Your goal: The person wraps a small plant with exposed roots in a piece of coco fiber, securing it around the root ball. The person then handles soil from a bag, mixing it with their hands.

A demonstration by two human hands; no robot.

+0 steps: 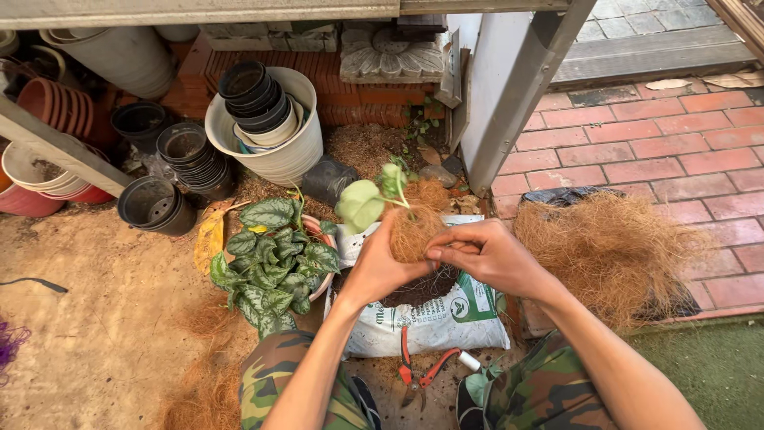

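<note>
The person is holding a small plant (374,199) up over an open white bag of soil (434,322). The left hand (380,267) is closed around the ball of brown fibre (414,231) at the plant's roots. The right hand (485,255) is pinching the side of that ball with its fingers bent in close.

To do this well, it looks best to be keeping the ball snug in the left hand while pressing the fibre evenly all round. The thin stem should be staying upright and not getting squeezed. Loose bits would be dropping into the bag below.

There is one plant in the hands. One leafy plant in a pot (274,263) is sitting just beside the bag. One pair of red-handled clippers (418,370) is lying by the knees. One big heap of brown fibre (609,251) is resting on the red bricks. One large white pot (274,131) is holding a stack of black pots, too many to count surely.
</note>
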